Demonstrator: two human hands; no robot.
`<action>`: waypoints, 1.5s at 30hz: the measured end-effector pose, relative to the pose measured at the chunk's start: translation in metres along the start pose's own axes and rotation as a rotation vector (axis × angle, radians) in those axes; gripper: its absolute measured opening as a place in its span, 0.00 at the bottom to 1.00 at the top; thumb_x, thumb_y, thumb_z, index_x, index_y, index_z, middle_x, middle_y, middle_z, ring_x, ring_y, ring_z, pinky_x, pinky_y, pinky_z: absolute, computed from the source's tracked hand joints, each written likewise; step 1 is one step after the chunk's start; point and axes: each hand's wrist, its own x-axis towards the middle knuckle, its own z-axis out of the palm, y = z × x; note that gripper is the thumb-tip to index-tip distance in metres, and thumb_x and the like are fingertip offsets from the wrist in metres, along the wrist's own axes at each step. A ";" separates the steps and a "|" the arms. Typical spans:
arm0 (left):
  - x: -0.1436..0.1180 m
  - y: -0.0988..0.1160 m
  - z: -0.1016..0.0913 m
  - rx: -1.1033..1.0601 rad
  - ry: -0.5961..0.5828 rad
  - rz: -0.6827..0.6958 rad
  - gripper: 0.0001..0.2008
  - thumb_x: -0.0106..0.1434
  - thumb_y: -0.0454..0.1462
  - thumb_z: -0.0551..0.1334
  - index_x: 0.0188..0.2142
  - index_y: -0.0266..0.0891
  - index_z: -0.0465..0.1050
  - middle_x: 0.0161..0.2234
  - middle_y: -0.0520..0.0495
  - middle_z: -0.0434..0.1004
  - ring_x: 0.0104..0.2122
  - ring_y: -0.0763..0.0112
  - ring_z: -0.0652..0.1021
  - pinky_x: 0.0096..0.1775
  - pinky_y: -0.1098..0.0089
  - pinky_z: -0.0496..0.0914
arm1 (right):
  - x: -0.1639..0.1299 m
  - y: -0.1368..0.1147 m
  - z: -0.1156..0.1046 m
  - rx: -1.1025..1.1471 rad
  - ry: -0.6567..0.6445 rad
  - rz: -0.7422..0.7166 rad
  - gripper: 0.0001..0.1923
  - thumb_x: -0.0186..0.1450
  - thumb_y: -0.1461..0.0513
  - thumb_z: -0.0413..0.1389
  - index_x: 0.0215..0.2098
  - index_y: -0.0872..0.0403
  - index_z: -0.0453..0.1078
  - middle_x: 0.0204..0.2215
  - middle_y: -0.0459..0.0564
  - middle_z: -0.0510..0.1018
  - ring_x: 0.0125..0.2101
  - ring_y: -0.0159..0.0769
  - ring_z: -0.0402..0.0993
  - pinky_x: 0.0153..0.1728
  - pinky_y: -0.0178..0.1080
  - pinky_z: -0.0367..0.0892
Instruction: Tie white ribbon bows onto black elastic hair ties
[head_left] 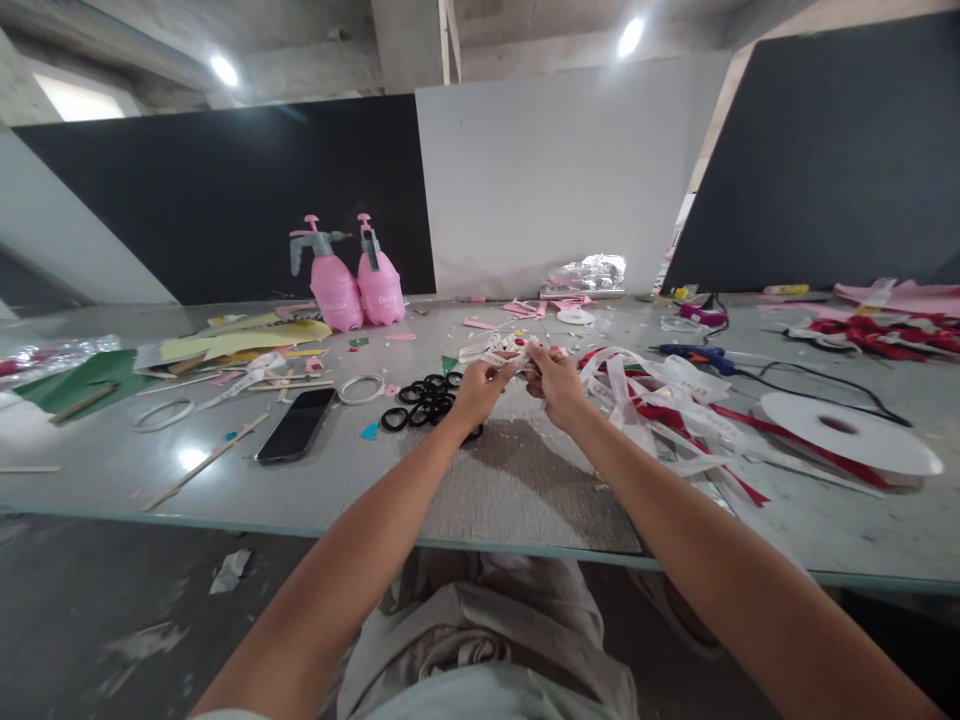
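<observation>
Over the middle of the table, my left hand (480, 391) and my right hand (557, 386) are close together, both with closed fingers. Between them runs a white printed ribbon (496, 359), pinched by the left fingertips and by the right. Small red and white bits show behind the fingertips, too small to name. A pile of black rings (426, 397), perhaps hair ties, lies beside my left wrist. To the right of my right hand spreads a tangle of white and red ribbons (637, 390).
A white ribbon spool (847, 432) and a blue glue gun (697, 357) with its cord are on the right. To the left lie a phone (298, 426), a white ring (361, 389) and paper scraps (247, 343). Two pink spray bottles (336, 290) stand behind.
</observation>
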 end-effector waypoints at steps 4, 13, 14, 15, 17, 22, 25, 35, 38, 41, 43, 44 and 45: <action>0.001 -0.005 0.001 0.070 0.001 -0.048 0.26 0.60 0.56 0.58 0.20 0.37 0.68 0.16 0.53 0.63 0.18 0.75 0.65 0.25 0.72 0.61 | 0.001 0.001 -0.001 0.096 0.020 -0.009 0.24 0.56 0.47 0.61 0.21 0.52 0.55 0.12 0.36 0.57 0.11 0.20 0.46 0.11 0.28 0.44; -0.010 -0.011 0.001 0.262 -0.163 0.007 0.21 0.61 0.53 0.59 0.45 0.41 0.72 0.49 0.38 0.75 0.51 0.55 0.73 0.49 0.61 0.66 | 0.002 -0.004 -0.005 -0.019 0.170 -0.120 0.24 0.56 0.45 0.61 0.21 0.52 0.57 0.12 0.35 0.54 0.10 0.21 0.49 0.10 0.28 0.47; -0.010 -0.010 0.001 0.291 -0.173 0.019 0.21 0.62 0.52 0.58 0.46 0.41 0.72 0.50 0.38 0.75 0.51 0.55 0.73 0.50 0.60 0.66 | 0.003 -0.004 -0.006 -0.039 0.186 -0.122 0.24 0.56 0.45 0.60 0.21 0.52 0.57 0.12 0.35 0.54 0.10 0.21 0.50 0.10 0.28 0.47; -0.009 -0.009 0.001 0.316 -0.174 0.034 0.20 0.64 0.52 0.57 0.46 0.41 0.72 0.49 0.38 0.75 0.49 0.55 0.74 0.49 0.61 0.66 | 0.003 -0.004 -0.006 -0.054 0.199 -0.124 0.24 0.57 0.45 0.60 0.21 0.52 0.57 0.12 0.35 0.54 0.10 0.21 0.50 0.10 0.28 0.47; -0.008 -0.008 0.000 0.371 -0.160 0.067 0.19 0.67 0.49 0.53 0.42 0.39 0.73 0.41 0.40 0.78 0.42 0.59 0.76 0.45 0.64 0.67 | 0.004 -0.004 -0.007 -0.070 0.202 -0.129 0.23 0.57 0.46 0.60 0.22 0.52 0.58 0.12 0.35 0.55 0.10 0.21 0.49 0.10 0.28 0.45; -0.003 -0.008 -0.003 0.480 -0.105 0.084 0.15 0.67 0.42 0.52 0.32 0.38 0.73 0.26 0.47 0.73 0.27 0.67 0.72 0.34 0.70 0.64 | 0.002 -0.006 -0.007 -0.091 0.082 -0.097 0.20 0.56 0.46 0.60 0.24 0.53 0.62 0.12 0.35 0.55 0.11 0.21 0.46 0.11 0.28 0.42; -0.003 -0.009 -0.004 0.464 -0.058 0.064 0.10 0.65 0.38 0.54 0.38 0.38 0.74 0.28 0.47 0.75 0.27 0.67 0.71 0.33 0.70 0.64 | 0.001 -0.007 -0.005 -0.132 -0.011 -0.065 0.19 0.55 0.47 0.61 0.28 0.53 0.65 0.13 0.35 0.57 0.11 0.20 0.47 0.11 0.28 0.42; -0.009 -0.003 -0.002 0.508 -0.165 0.021 0.23 0.65 0.44 0.56 0.58 0.40 0.64 0.41 0.40 0.78 0.38 0.59 0.77 0.42 0.64 0.68 | 0.005 -0.002 -0.009 -0.104 0.121 -0.146 0.16 0.55 0.53 0.61 0.24 0.53 0.61 0.13 0.35 0.56 0.11 0.20 0.46 0.12 0.28 0.42; -0.006 -0.004 -0.002 0.399 -0.072 0.008 0.19 0.66 0.44 0.55 0.54 0.39 0.67 0.44 0.40 0.77 0.41 0.61 0.77 0.43 0.65 0.69 | 0.006 -0.003 -0.009 -0.072 0.061 -0.107 0.16 0.54 0.53 0.62 0.25 0.53 0.60 0.13 0.34 0.55 0.12 0.20 0.44 0.12 0.28 0.41; -0.002 -0.003 -0.003 0.194 -0.001 -0.030 0.15 0.65 0.41 0.55 0.49 0.38 0.70 0.35 0.44 0.78 0.34 0.67 0.76 0.36 0.71 0.69 | 0.006 -0.003 -0.008 -0.078 -0.003 -0.069 0.17 0.54 0.52 0.62 0.25 0.53 0.61 0.14 0.35 0.55 0.12 0.20 0.44 0.13 0.29 0.41; 0.001 -0.001 -0.003 0.028 0.022 -0.063 0.14 0.63 0.39 0.57 0.47 0.37 0.71 0.28 0.48 0.76 0.27 0.72 0.73 0.30 0.74 0.67 | 0.006 -0.002 -0.007 -0.107 -0.001 -0.082 0.17 0.53 0.51 0.62 0.27 0.54 0.64 0.14 0.36 0.57 0.12 0.20 0.45 0.13 0.29 0.41; 0.001 0.001 -0.003 -0.053 0.025 -0.081 0.14 0.62 0.39 0.57 0.46 0.37 0.71 0.26 0.50 0.74 0.24 0.74 0.71 0.28 0.75 0.66 | 0.006 -0.002 -0.007 -0.129 0.009 -0.103 0.17 0.53 0.50 0.62 0.28 0.54 0.66 0.15 0.36 0.58 0.13 0.21 0.46 0.13 0.30 0.42; 0.002 0.003 -0.003 -0.130 0.025 -0.100 0.14 0.61 0.39 0.58 0.45 0.36 0.71 0.23 0.52 0.72 0.21 0.76 0.69 0.26 0.75 0.64 | 0.006 -0.002 -0.007 -0.154 0.019 -0.130 0.17 0.54 0.50 0.62 0.29 0.54 0.67 0.15 0.37 0.59 0.13 0.21 0.47 0.13 0.30 0.42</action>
